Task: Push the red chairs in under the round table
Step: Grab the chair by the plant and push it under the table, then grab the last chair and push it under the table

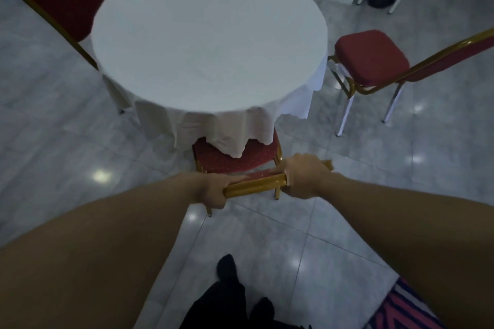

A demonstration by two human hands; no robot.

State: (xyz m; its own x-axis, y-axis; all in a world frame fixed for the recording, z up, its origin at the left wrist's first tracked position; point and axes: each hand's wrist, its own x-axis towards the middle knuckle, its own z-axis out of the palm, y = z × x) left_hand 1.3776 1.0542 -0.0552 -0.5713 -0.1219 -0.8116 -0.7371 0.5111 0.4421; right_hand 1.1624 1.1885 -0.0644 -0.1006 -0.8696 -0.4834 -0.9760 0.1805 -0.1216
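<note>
Grey tiled floor; round table (209, 37) under white cloth. Near chair (235, 160) sits directly ahead, seat partly beneath the table's edge. Left hand (213, 191) and right hand (302, 177) both clench its backrest rail (255, 184), which runs crosswise.

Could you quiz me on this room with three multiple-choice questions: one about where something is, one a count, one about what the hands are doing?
1. Where is the pulled-out chair?
A. right of the round table
B. on the table
C. behind the person

2. How many red chairs show?
A. two
B. four
C. six

3. What are both hands doing?
A. hanging free
B. gripping the near chair's backrest
C. lifting the tablecloth

Answers: 1 A, its seat sits clear of the cloth; 2 B, one on each side; 3 B, left hand and right hand wrap the gold rail.
</note>
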